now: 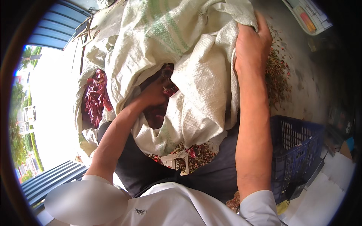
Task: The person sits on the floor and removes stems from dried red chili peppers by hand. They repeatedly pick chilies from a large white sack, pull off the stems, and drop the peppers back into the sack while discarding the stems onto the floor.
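A large white woven plastic sack point(203, 93) with green stripes lies across my knees, its mouth turned towards me. My left hand point(155, 91) reaches inside the opening, in shadow among dried red chilies point(169, 91); whether its fingers hold any cannot be made out. At the upper right my right hand point(253, 42) grips the sack's folded edge, with the fingertips partly hidden by the cloth. To the left stands another open white sack point(79, 113), filled with dark red dried chilies point(97, 99).
A blue plastic crate point(299, 141) stands by my right forearm. Chili stems and debris point(275, 76) lie on the concrete floor beyond it, and more lies between my legs beside a wooden frame point(178, 159). A vehicle's tail light point(305, 19) shows at the upper right.
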`<action>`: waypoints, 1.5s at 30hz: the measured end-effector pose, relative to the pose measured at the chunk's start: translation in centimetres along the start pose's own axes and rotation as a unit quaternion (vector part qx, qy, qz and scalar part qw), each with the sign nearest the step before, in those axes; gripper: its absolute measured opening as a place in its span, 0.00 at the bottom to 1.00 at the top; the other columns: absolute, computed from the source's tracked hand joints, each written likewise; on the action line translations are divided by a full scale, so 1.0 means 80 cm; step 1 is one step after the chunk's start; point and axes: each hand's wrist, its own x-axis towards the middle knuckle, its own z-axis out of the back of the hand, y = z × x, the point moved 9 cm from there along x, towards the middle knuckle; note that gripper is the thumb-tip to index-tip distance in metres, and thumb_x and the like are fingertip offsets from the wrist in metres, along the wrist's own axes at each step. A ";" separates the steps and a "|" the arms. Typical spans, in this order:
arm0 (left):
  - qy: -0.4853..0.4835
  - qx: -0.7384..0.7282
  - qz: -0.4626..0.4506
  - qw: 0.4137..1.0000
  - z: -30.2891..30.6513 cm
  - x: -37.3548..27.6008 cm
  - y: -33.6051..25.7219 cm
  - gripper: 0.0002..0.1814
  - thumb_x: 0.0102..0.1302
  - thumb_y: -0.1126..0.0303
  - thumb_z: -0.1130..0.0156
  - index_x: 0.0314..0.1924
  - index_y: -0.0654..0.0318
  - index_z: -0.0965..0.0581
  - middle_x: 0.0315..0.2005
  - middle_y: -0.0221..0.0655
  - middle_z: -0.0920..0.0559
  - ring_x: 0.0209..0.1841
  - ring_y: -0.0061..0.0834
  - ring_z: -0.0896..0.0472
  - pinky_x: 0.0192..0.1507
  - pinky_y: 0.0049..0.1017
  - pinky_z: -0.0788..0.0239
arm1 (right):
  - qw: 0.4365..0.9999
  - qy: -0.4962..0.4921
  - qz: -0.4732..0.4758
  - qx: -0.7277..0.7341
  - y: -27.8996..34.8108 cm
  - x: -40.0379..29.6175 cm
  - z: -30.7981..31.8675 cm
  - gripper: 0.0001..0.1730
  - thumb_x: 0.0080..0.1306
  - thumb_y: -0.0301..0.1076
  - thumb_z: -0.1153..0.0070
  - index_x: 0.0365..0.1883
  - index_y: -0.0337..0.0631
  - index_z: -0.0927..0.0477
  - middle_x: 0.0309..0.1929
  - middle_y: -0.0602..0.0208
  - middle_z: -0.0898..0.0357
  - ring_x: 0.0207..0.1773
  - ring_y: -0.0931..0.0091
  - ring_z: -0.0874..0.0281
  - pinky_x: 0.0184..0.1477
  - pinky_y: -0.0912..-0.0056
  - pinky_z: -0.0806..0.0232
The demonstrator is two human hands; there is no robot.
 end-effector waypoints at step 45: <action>-0.107 -0.276 -0.070 0.953 0.181 -0.117 -0.004 0.34 0.45 0.82 0.35 0.57 0.65 0.28 0.50 0.37 0.19 0.48 0.30 0.19 0.48 0.25 0.27 | 0.666 0.498 0.208 -0.514 -0.091 -0.160 -0.157 0.30 0.59 0.24 0.42 0.62 0.42 0.26 0.68 0.47 0.36 0.66 0.54 0.30 0.68 0.53 0.35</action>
